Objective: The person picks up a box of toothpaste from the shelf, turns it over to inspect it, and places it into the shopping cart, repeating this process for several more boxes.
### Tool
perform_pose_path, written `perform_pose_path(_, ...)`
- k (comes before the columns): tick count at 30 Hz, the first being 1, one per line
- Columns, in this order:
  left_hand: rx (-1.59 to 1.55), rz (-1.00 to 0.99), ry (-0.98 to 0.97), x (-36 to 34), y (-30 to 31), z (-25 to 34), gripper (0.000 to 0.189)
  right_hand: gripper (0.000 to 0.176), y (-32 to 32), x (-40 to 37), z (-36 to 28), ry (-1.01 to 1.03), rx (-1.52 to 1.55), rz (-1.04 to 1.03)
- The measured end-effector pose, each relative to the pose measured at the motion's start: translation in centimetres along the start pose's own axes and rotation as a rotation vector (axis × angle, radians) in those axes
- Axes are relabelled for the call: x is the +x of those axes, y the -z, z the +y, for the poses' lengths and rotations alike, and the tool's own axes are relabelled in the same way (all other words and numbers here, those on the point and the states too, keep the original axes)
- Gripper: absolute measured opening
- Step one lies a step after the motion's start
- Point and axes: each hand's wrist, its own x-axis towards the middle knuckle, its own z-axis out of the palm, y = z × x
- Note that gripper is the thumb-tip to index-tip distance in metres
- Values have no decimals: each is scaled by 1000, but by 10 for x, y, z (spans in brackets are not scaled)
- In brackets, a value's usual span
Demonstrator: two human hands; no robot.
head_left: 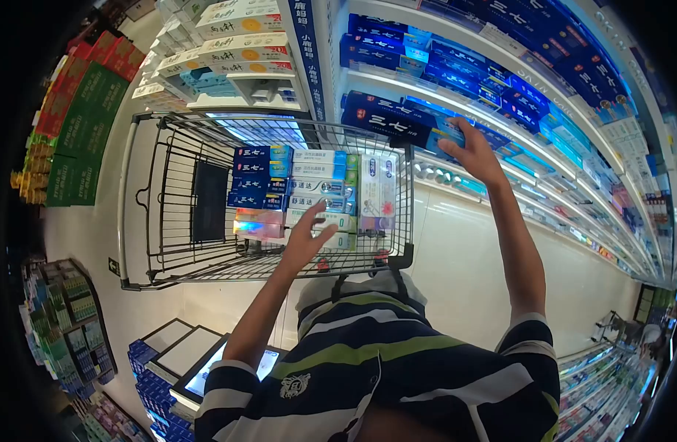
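Note:
My left hand [309, 234] is over the near side of the metal shopping cart [176, 254], fingers apart, above white and green boxes [320, 215]. Dark blue boxes [251, 168] are stacked beside white boxes [312, 158] in the cart, with a pinkish box [376, 188] at its right end. My right hand [469, 151] is at the shelf, thumb and fingers spread, at the right end of a dark blue box [390, 125]. Whether its fingers touch the box cannot be made out.
Lit shelves [533, 155] of blue boxes run along the right. White boxes [242, 51] fill a display behind the cart. Red and green cartons [92, 125] are at the far left. A bright screen [231, 372] stands at the lower left, near my left arm.

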Motion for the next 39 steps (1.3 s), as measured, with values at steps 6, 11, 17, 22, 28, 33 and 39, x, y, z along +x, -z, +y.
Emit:
perform_pose_path(6,-647,-158,86,50,22,83,53,43,-36,-58,-42,-140,181,-232)
perform_pose_path(11,-669,-187,121,45,33,76,33,43,-54,-72,-47,-310,510,-223)
perform_pose_path(17,-767,-161,161,44,48,71,40,46,-104,-92,-34,-330,998,76)
perform_pose_path(22,-759,-155,220,47,60,67,41,41,-128,-98,-41,-420,1046,180)
perform_pose_path(28,-747,-155,340,40,82,58,36,41,-133,-95,-46,-497,863,19)
perform_pose_path(33,-939,-228,508,38,100,55,37,41,-140,-91,-47,-474,943,27)
perform_pose_path(39,-782,-172,403,35,106,49,32,37,-147,-87,-56,-518,1046,96)
